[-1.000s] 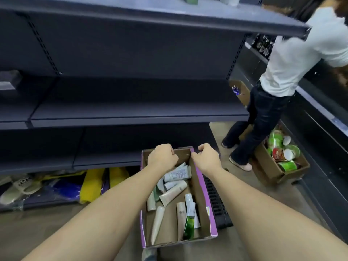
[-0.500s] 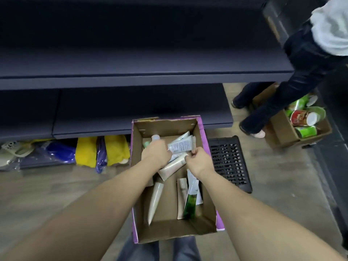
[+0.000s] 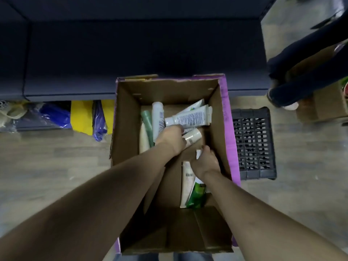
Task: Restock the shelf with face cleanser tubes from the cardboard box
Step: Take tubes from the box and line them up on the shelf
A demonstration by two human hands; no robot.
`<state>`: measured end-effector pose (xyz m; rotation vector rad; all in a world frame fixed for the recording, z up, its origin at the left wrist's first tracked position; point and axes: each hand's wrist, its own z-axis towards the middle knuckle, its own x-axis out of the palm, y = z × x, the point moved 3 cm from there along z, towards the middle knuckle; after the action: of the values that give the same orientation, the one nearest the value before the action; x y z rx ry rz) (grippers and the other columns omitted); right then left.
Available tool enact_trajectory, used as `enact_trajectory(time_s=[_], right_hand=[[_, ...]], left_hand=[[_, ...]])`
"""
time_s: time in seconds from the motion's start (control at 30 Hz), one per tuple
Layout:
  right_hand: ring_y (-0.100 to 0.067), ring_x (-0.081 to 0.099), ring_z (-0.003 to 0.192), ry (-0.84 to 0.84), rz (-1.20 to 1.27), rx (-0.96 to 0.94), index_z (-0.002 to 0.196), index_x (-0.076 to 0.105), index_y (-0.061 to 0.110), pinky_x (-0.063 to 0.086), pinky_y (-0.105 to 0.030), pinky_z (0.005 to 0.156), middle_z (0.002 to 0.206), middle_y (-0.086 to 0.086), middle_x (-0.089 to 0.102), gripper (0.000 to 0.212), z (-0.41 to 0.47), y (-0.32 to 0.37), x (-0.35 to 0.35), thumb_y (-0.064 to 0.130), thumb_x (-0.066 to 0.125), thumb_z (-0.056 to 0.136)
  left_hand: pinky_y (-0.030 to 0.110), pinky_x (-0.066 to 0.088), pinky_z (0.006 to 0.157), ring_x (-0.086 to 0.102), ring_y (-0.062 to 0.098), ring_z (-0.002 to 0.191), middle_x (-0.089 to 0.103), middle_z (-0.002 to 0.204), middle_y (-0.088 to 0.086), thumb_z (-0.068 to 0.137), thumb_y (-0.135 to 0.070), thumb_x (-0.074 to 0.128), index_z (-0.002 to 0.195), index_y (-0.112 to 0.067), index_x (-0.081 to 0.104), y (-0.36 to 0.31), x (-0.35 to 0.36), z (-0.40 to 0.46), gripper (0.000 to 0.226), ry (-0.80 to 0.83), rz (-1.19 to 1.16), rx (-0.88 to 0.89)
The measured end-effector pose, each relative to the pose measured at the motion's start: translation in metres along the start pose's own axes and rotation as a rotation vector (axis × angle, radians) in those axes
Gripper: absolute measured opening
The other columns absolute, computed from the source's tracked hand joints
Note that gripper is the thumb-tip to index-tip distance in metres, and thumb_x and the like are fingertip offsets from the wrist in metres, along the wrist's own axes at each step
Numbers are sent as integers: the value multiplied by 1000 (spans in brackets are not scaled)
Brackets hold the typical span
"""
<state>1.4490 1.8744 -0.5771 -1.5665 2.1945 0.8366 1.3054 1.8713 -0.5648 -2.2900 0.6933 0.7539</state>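
Below the dark, bare metal shelf (image 3: 143,53), no tube is seen placed yet, so the restocking is judged barely begun. Inside the open brown cardboard box with purple edges (image 3: 228,129), roughly 8 face cleanser tubes are counted, white, beige and green. A beige tube (image 3: 192,137) is gripped by the curled left hand (image 3: 170,138); a white tube (image 3: 198,153) is pinched by the right hand (image 3: 205,162).

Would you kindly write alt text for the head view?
Both hands reach into a cardboard box of cleanser tubes: the left hand grips a beige tube, the right hand touches another. A dark shelf stands behind.
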Motion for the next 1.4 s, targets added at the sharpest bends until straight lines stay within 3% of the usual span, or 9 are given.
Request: enact_trajectory(time_s=[0.23, 0.43, 0.67, 0.83, 0.9, 1.0, 1.13, 1.27, 1.4], right_hand=[[-35, 51, 125, -110, -62, 21, 135, 39, 6, 40, -37, 99, 134, -20, 52, 39, 26, -17, 20, 16, 47, 98], [-29, 50, 125, -117, -138, 22, 140, 46, 14, 40, -33, 103, 133, -11, 47, 52, 33, -16, 25, 9, 58, 89], [-27, 51, 123, -160, -117, -10, 125, 52, 11, 43, -31, 97, 128, -9, 51, 42, 13, -6, 13, 19, 66, 85], [-28, 61, 104, -173, -65, -50, 109, 48, 14, 41, -29, 70, 110, -6, 61, 39, -10, 15, -11, 21, 70, 77], [-32, 61, 105, -161, -87, -92, 115, 44, 12, 41, -30, 71, 114, -10, 59, 46, -19, 24, -20, 25, 71, 79], [-34, 57, 109, -158, -80, -119, 129, 48, 13, 46, -33, 83, 120, -14, 53, 50, -29, 32, -33, 27, 65, 84], [-32, 57, 111, -153, -19, -82, 127, 58, 16, 45, -31, 90, 124, -12, 51, 38, -46, 38, -44, 26, 57, 89], [-30, 67, 98, -89, 275, 67, 112, 60, 22, 54, -34, 88, 111, -6, 66, 40, -63, 46, -40, 35, 60, 75], [-29, 65, 73, -35, 735, 231, 97, 60, 14, 61, -35, 67, 94, -11, 68, 21, -79, 47, -37, 20, 65, 77]], left_hand=[[34, 46, 94, 56, 27, 119, 59, 127, 11, 90, -24, 62, 128, -11, 55, 1, 49, 21, 41, 67, 243, 62], [35, 47, 94, 57, 30, 116, 48, 129, 13, 87, -24, 68, 129, -9, 55, -3, 64, 26, 46, 90, 305, 58], [33, 50, 82, 63, 26, 102, 65, 108, 7, 76, -27, 73, 106, -14, 63, 8, 39, 7, 35, 88, -6, -12], [31, 46, 44, 58, 25, 46, 67, 71, 24, 80, 1, 55, 79, -13, 51, 10, 13, -21, 14, 251, -348, -102], [39, 53, 50, 64, 28, 52, 67, 76, 24, 79, 7, 54, 82, -18, 49, 10, 3, -31, 26, 271, -474, -110], [27, 56, 58, 65, 9, 56, 64, 75, 2, 80, 4, 61, 109, -24, 52, 16, -10, -41, 42, 223, -560, -109], [34, 61, 64, 70, 28, 75, 67, 88, 15, 79, 11, 53, 122, -14, 55, 15, -26, -55, 50, 312, -795, -205], [33, 61, 69, 66, 29, 89, 63, 97, 17, 74, 19, 26, 114, -8, 60, 15, -47, -75, 59, 407, -990, -264], [24, 54, 57, 63, 12, 66, 66, 81, 4, 91, -5, 46, 99, -10, 66, 19, -57, -94, 23, 432, -958, -265]])
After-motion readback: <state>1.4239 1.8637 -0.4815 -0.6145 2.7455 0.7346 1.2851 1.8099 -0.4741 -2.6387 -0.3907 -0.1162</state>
